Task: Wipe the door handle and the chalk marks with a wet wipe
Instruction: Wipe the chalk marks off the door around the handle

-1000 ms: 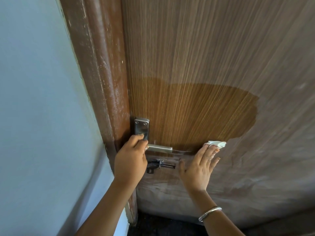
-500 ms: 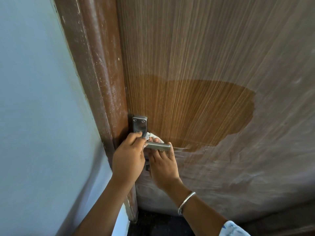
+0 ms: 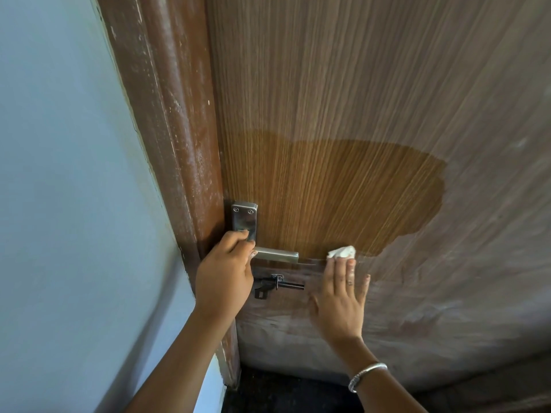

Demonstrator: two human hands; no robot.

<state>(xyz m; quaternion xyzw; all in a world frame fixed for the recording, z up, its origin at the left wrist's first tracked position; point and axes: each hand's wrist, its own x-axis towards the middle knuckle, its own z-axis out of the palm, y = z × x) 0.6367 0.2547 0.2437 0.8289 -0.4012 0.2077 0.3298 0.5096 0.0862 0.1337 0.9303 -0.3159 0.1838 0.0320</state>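
Observation:
A metal lever door handle [image 3: 277, 254] with its back plate [image 3: 245, 219] sits at the left edge of a wood-grain door [image 3: 343, 99]. My left hand [image 3: 225, 274] grips the handle's base. My right hand [image 3: 340, 299] lies flat on the door, right of the handle, pressing a crumpled white wet wipe [image 3: 342, 251] under its fingertips. A darker damp patch [image 3: 334, 189] spreads above the wipe. Pale chalky smears [image 3: 447, 293] cover the door to the right and below.
Below the handle a black key [image 3: 275, 284] sticks out of the lock. A scuffed brown door frame [image 3: 176, 129] runs down the left, with a pale blue wall [image 3: 59, 189] beside it. Dark floor [image 3: 283, 394] shows at the bottom.
My right hand with the wipe has slid from the handle's base out to the right along the door. My left hand has stayed on the handle.

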